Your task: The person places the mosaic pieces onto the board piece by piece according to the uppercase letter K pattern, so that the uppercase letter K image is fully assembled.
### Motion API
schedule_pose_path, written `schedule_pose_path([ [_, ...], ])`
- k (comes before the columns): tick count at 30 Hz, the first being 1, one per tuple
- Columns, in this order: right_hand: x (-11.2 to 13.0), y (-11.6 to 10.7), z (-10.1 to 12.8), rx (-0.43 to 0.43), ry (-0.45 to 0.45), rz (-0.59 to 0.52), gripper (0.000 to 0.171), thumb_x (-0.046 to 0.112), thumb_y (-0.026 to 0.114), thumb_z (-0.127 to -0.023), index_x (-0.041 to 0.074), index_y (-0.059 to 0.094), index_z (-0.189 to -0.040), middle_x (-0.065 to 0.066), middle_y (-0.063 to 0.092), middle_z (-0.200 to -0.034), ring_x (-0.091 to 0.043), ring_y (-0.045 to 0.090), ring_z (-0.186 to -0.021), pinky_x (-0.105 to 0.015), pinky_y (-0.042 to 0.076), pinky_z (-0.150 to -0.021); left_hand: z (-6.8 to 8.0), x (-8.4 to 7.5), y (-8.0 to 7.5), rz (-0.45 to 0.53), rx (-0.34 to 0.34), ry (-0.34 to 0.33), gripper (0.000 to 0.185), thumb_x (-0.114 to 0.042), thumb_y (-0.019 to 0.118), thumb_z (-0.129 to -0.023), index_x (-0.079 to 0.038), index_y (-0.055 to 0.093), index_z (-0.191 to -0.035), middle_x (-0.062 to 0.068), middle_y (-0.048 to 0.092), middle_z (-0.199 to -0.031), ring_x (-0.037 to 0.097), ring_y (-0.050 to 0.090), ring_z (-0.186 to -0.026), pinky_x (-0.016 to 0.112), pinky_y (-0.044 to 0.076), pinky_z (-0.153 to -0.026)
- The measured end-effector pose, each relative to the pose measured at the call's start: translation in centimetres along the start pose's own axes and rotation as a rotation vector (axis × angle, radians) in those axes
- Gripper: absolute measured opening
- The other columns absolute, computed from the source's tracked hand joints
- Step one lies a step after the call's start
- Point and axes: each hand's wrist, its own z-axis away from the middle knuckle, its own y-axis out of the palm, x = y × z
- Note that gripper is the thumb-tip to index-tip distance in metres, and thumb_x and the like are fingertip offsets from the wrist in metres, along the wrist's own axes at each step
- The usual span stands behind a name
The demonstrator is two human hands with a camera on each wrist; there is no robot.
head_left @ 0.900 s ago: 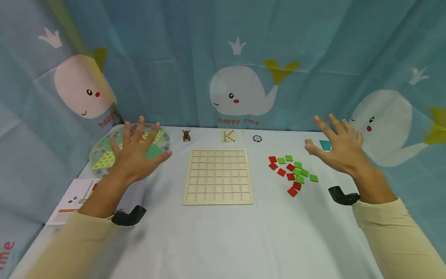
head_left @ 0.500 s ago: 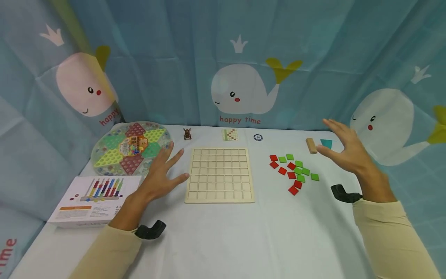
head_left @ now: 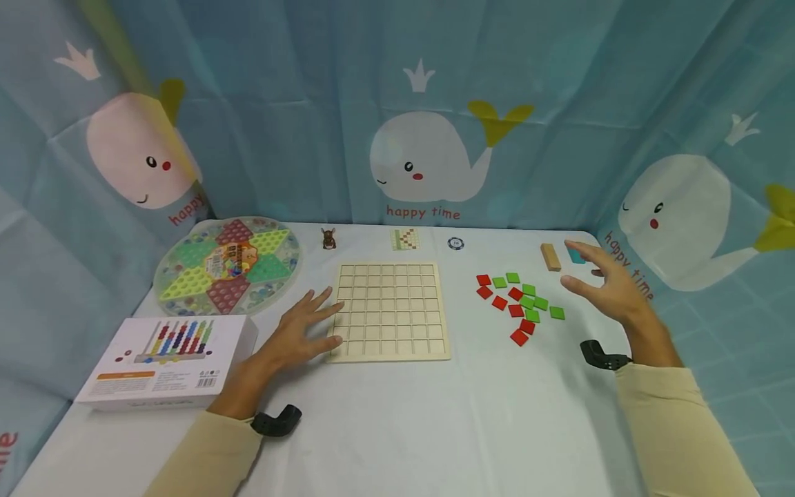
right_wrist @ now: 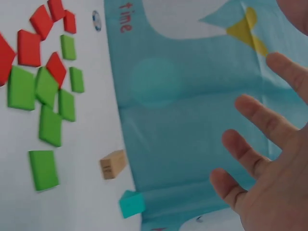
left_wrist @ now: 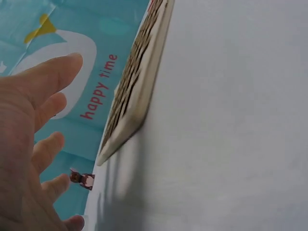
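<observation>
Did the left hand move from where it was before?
Yes. The left hand was up over the round marble game before. Now it has come down and toward the middle, with its fingers at the left edge of the wooden grid board.

Wooden grid board flat on table centre, pale, square cells all empty, left hand's fingertips at its left edge. Red and green square tiles scattered loose to its right, lying flat, some touching.
</observation>
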Motion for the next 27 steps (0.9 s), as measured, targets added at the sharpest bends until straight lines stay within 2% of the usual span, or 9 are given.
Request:
schedule_pose_path([
  [4, -1.3, 0.9, 0.7, -0.007, 0.031, -0.028, 0.066, 0.026, 0.069, -0.089, 0.007, 0.041, -0.147, -0.024, 0.035, -0.147, -0.047, 0.032, -0.126, -0.069, 0.027, -0.094, 0.2, 0.4, 0.7, -0.013, 0.017, 0.013, 0.061, -0.040, 0.071, -0.084, -0.015, 0.057, -0.138, 0.007, 0.032, -0.154, 0.045, 0.014, -0.141, 0.068, 0.011, -0.103],
  [6, -4.6, 1.6, 0.7, -0.018, 0.061, -0.022, 0.066, 0.028, 0.069, -0.089, 0.017, 0.041, -0.148, -0.014, 0.035, -0.151, -0.043, 0.032, -0.129, -0.067, 0.028, -0.096, 0.2, 0.6, 1.0, -0.030, 0.022, 0.017, 0.060, -0.042, 0.071, -0.084, -0.015, 0.058, -0.137, 0.007, 0.033, -0.153, 0.045, 0.014, -0.140, 0.067, 0.011, -0.104],
  [11, -6.9, 2.5, 1.0, 0.016, 0.127, -0.073, 0.066, 0.033, 0.067, -0.091, 0.019, 0.040, -0.149, -0.013, 0.032, -0.153, -0.044, 0.027, -0.133, -0.068, 0.026, -0.098, 0.2, 1.0, 1.5, -0.045, 0.038, 0.006, 0.060, -0.044, 0.070, -0.084, -0.015, 0.059, -0.135, 0.007, 0.033, -0.153, 0.045, 0.014, -0.140, 0.065, 0.009, -0.105],
  [13, -4.8, 2.4, 1.5, 0.036, 0.141, -0.119, 0.065, 0.031, 0.066, -0.092, 0.007, 0.041, -0.147, -0.024, 0.031, -0.150, -0.048, 0.026, -0.131, -0.068, 0.025, -0.098, 0.3, 1.2, 1.6, -0.053, 0.046, 0.003, 0.060, -0.044, 0.071, -0.084, -0.015, 0.060, -0.135, 0.007, 0.033, -0.153, 0.044, 0.014, -0.141, 0.065, 0.008, -0.104],
  [14, -4.9, 2.6, 1.7, 0.037, 0.142, -0.125, 0.063, 0.031, 0.065, -0.093, 0.008, 0.042, -0.146, -0.024, 0.032, -0.150, -0.048, 0.026, -0.131, -0.068, 0.025, -0.098, 0.4, 1.3, 1.6, -0.061, 0.049, 0.006, 0.060, -0.044, 0.071, -0.083, -0.015, 0.060, -0.134, 0.008, 0.034, -0.153, 0.045, 0.015, -0.140, 0.065, 0.008, -0.104],
  [17, -6.7, 3.3, 2.0, 0.024, 0.156, -0.129, 0.057, 0.027, 0.065, -0.093, 0.017, 0.046, -0.146, -0.016, 0.036, -0.149, -0.041, 0.028, -0.131, -0.059, 0.029, -0.101, 0.6, 1.5, 1.8, -0.094, 0.064, 0.015, 0.060, -0.045, 0.070, -0.084, -0.015, 0.060, -0.134, 0.009, 0.035, -0.152, 0.044, 0.017, -0.140, 0.066, 0.007, -0.104],
  [20, -8.0, 3.8, 2.1, 0.044, 0.190, -0.126, 0.055, 0.027, 0.063, -0.094, 0.024, 0.045, -0.146, -0.012, 0.034, -0.151, -0.040, 0.027, -0.133, -0.058, 0.030, -0.102, 0.7, 1.6, 1.9, -0.124, 0.072, 0.023, 0.059, -0.047, 0.070, -0.084, -0.015, 0.061, -0.134, 0.009, 0.037, -0.151, 0.043, 0.019, -0.139, 0.066, 0.006, -0.104],
  [24, -7.9, 4.1, 2.0, 0.108, 0.264, -0.141, 0.059, 0.029, 0.063, -0.094, 0.015, 0.043, -0.147, -0.022, 0.029, -0.151, -0.046, 0.026, -0.132, -0.068, 0.027, -0.098, 0.7, 1.6, 1.9, -0.139, 0.073, 0.016, 0.059, -0.047, 0.070, -0.085, -0.015, 0.061, -0.133, 0.008, 0.037, -0.151, 0.042, 0.020, -0.140, 0.064, 0.006, -0.105],
  [27, -7.4, 4.1, 2.2, 0.156, 0.337, -0.124, 0.063, 0.029, 0.065, -0.093, 0.009, 0.040, -0.147, -0.028, 0.028, -0.149, -0.050, 0.027, -0.130, -0.069, 0.028, -0.097, 0.7, 1.5, 2.0, -0.138, 0.080, 0.013, 0.059, -0.047, 0.070, -0.085, -0.015, 0.061, -0.134, 0.008, 0.037, -0.151, 0.042, 0.020, -0.140, 0.064, 0.005, -0.105],
])
